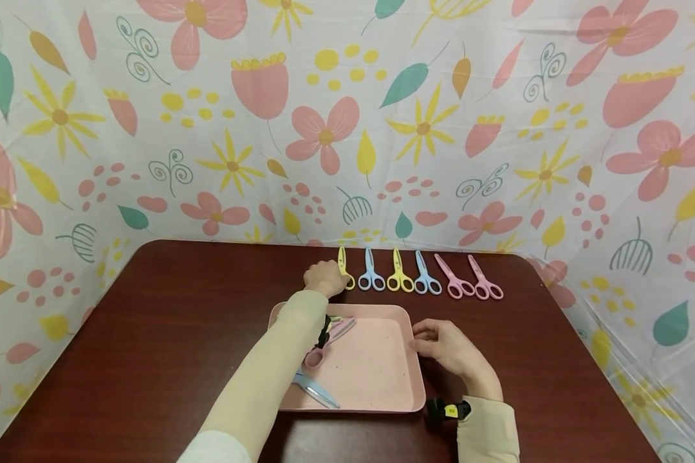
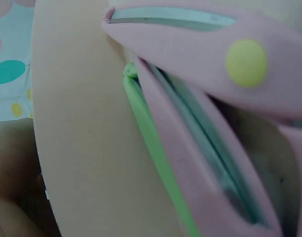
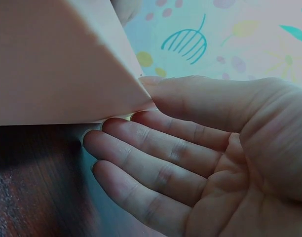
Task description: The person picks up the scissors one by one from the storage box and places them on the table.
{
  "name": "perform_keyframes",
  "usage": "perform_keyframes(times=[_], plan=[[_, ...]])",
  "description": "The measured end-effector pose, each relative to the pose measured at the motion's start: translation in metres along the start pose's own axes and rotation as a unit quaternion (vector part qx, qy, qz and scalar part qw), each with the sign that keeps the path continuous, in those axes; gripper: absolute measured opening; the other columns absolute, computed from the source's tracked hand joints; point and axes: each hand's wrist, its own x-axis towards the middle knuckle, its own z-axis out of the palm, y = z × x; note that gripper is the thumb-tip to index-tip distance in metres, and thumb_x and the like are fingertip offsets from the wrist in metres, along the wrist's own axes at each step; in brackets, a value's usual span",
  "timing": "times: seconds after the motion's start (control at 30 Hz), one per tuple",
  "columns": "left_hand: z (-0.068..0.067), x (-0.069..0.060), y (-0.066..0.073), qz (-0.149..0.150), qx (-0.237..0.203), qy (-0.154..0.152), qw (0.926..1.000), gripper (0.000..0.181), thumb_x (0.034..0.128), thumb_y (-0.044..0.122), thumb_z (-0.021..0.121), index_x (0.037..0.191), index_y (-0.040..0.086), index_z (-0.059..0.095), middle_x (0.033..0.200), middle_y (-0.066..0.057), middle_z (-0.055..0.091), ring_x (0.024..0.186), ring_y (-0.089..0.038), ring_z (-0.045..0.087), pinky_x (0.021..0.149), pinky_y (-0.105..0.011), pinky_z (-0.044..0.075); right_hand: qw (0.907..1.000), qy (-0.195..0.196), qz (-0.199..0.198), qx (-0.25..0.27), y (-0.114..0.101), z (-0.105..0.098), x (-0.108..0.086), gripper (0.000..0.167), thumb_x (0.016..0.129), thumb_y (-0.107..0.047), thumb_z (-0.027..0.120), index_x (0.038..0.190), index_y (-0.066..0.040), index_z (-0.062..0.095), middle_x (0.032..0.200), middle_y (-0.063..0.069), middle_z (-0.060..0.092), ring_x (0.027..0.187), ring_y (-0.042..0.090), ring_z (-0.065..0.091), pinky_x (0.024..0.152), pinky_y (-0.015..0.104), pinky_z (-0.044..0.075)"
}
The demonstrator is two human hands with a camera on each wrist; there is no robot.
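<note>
Thumb and fingers of the right hand (image 1: 452, 350) pinch the right-hand rim of a shallow, pale pink rectangular tray (image 1: 376, 360) with rounded corners, the thumb at its edge and the other fingers stretched along the outside of its wall. Across the tray, the left hand (image 1: 324, 278) reaches to the yellow plastic-cased scissors (image 1: 342, 258) at the left end of a row; whether its fingers are together on the handles or apart, I cannot tell, as the back of the hand hides them. These scissors lie just beyond the tray's far edge, blades pointing away from the person. Rightwards in the row come light blue scissors (image 1: 369, 262), a second yellow pair (image 1: 398, 262), a second light blue pair (image 1: 421, 265) and two pink pairs (image 1: 477, 269), slightly slanted. Inside the tray, towards its left side, pink plastic-cased scissors (image 2: 185, 44) lie beside a light green plastic blade casing (image 2: 153, 140); nearer the person, partly under the left forearm, rest light blue scissors with a pale blade (image 1: 318, 390). All of this stands on a dark reddish-brown table (image 1: 556, 373) before a white sheet printed with flowers and leaves (image 1: 370, 212)
</note>
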Motion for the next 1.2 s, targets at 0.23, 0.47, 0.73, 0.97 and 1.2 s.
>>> perform_keyframes(times=[0.23, 0.47, 0.73, 0.97, 1.2], plan=[[-0.016, -0.014, -0.006, 0.026, -0.015, 0.000, 0.9996, 0.041, 0.0947, 0.049, 0.058, 0.080, 0.012, 0.063, 0.078, -0.005, 0.062, 0.075, -0.025, 0.062, 0.068, -0.042, 0.049, 1.0000, -0.002, -0.005, -0.002, -0.001, -0.001, 0.001, 0.023, 0.089, -0.008, 0.070, 0.108, 0.004, 0.065, 0.092, 0.009, 0.070, 0.082, 0.019, 0.065, 0.074, 0.034, 0.051], [-0.034, -0.024, -0.018, 0.077, -0.012, 0.002, 0.9970, 0.039, 0.0973, 0.047, 0.055, 0.083, 0.012, 0.061, 0.077, -0.004, 0.059, 0.076, -0.025, 0.060, 0.070, -0.043, 0.045, 1.0000, -0.001, -0.010, -0.001, -0.001, -0.002, 0.003, 0.023, 0.089, -0.008, 0.070, 0.108, 0.004, 0.065, 0.093, 0.010, 0.070, 0.083, 0.019, 0.066, 0.074, 0.034, 0.052], [-0.055, -0.041, -0.045, 0.144, -0.001, -0.017, 0.9895, 0.032, 0.0989, 0.041, 0.055, 0.083, 0.014, 0.060, 0.070, -0.001, 0.053, 0.060, -0.018, 0.049, 0.059, -0.036, 0.037, 1.0000, -0.003, -0.003, 0.004, -0.001, 0.001, 0.002, 0.023, 0.089, -0.007, 0.069, 0.108, 0.004, 0.066, 0.093, 0.009, 0.070, 0.083, 0.019, 0.066, 0.074, 0.035, 0.052], [-0.063, -0.066, -0.061, 0.210, 0.017, -0.001, 0.9776, 0.021, 0.0986, 0.033, 0.059, 0.085, 0.017, 0.061, 0.075, 0.002, 0.056, 0.063, -0.017, 0.053, 0.057, -0.034, 0.040, 0.9999, 0.001, 0.000, 0.010, 0.001, 0.000, 0.001, 0.023, 0.088, -0.006, 0.070, 0.108, 0.005, 0.065, 0.094, 0.011, 0.070, 0.084, 0.020, 0.066, 0.076, 0.037, 0.053], [-0.063, -0.091, -0.075, 0.260, 0.053, 0.010, 0.9642, 0.025, 0.0954, 0.030, 0.063, 0.073, 0.020, 0.056, 0.065, 0.005, 0.051, 0.053, -0.013, 0.047, 0.050, -0.031, 0.036, 0.9999, 0.002, -0.002, 0.014, 0.001, 0.001, 0.001, 0.023, 0.088, -0.005, 0.070, 0.108, 0.005, 0.065, 0.096, 0.013, 0.070, 0.085, 0.021, 0.067, 0.076, 0.038, 0.054]])
